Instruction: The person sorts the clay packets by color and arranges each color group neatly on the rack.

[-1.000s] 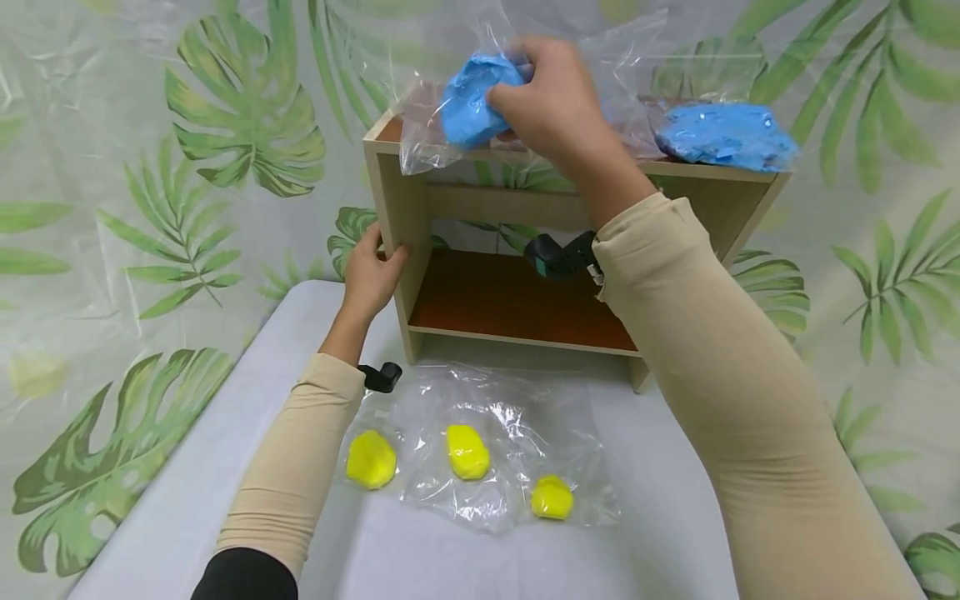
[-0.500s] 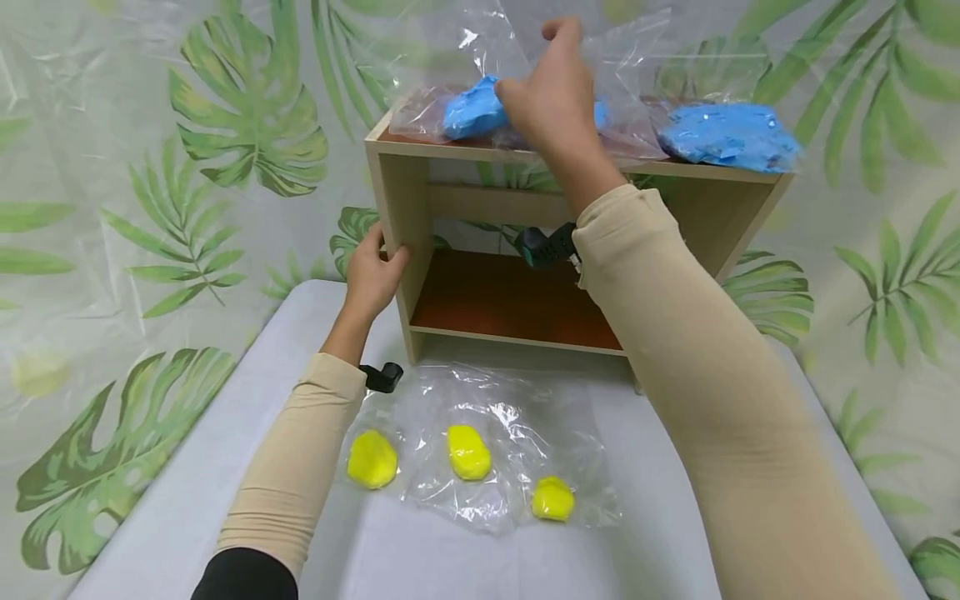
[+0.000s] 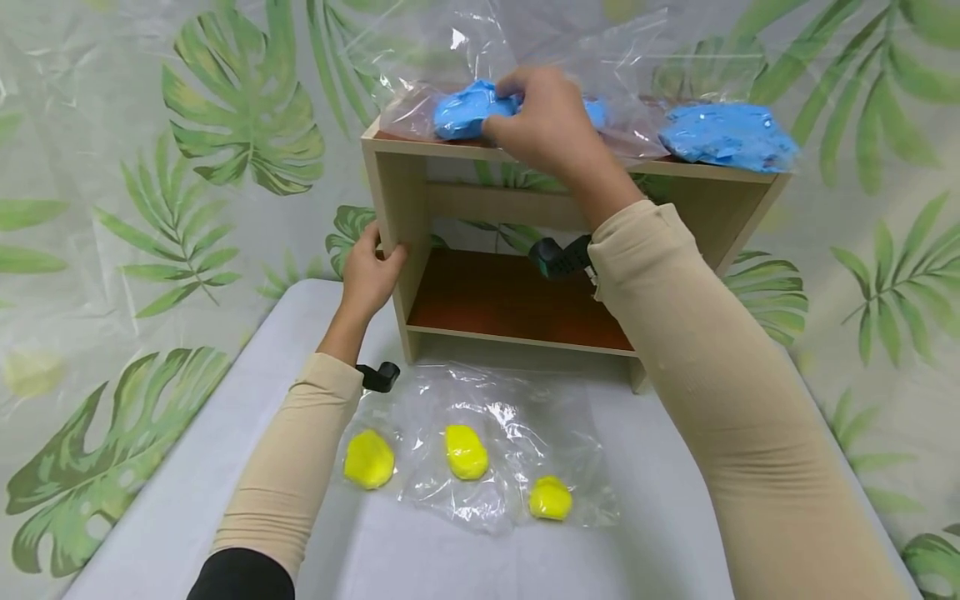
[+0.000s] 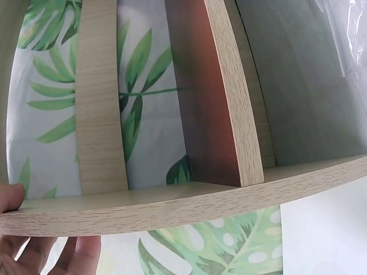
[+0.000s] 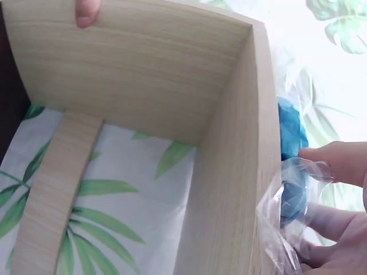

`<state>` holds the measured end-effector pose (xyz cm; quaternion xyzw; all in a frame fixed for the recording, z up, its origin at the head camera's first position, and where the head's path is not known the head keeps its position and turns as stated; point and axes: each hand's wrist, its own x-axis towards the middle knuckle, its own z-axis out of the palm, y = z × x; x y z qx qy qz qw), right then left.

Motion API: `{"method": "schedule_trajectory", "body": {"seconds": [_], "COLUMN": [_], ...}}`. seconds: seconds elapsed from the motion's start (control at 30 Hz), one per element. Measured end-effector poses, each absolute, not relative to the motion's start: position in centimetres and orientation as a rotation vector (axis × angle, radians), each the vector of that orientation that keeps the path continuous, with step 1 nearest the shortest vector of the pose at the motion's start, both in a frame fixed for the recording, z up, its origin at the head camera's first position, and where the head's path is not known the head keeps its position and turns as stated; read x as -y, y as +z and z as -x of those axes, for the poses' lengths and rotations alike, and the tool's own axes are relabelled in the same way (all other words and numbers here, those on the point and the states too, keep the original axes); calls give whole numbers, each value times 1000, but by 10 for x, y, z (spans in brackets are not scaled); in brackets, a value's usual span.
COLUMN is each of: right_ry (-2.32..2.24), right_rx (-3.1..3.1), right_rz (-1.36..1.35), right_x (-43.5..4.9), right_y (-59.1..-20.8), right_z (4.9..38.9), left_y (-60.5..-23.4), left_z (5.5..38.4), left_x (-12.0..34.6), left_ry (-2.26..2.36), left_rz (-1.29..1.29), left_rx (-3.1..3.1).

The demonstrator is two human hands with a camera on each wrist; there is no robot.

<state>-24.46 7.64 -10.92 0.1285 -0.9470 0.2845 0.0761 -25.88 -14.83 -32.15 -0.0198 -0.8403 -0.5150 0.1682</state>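
My left hand [image 3: 371, 273] grips the left side panel of a small wooden shelf [image 3: 390, 208]; in the left wrist view the thumb lies on its inner side, the fingers outside. My right hand [image 3: 543, 125] is at the top board, thumb and forefinger round the right end of a blue clay-like lump [image 3: 467, 110] in a clear plastic bag [image 3: 405, 112]. In the right wrist view the thumb [image 5: 324, 157] touches that blue lump [image 5: 291, 129], with crinkled film near the other fingers. A second blue lump [image 3: 596, 112] is partly hidden behind the right hand.
A third bagged blue lump [image 3: 727, 133] lies at the right end of the top board. In front of the shelf, yellow lumps [image 3: 467, 452] lie in clear bags [image 3: 517, 417] on the white table [image 3: 450, 567]. A leaf-patterned sheet [image 3: 240, 100] hangs behind.
The right hand lowered the blue lump onto the top board, lifted off it with fingers raised, then came back down to it. The left hand has stayed on the side panel.
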Motion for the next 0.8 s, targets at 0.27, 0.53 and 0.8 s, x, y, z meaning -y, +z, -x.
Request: {"method": "schedule_trajectory", "body": {"seconds": [0.27,0.53,0.8], "right_ry": [696,624,582], "right_rx": [2744,2713,2693], "right_rz": [-531,-588,-564], "right_x": [-75,-74,-73], "right_y": [-118,-124,-126], "right_z": [245,245,245], "left_y": [-322,-322,-321], "left_z": [258,259,259], "left_x": [148,146,145], "left_ry": [-1452,-1462,-1479], "left_rz": [61,68,70], "left_rx": [2403,2404,2410]}}
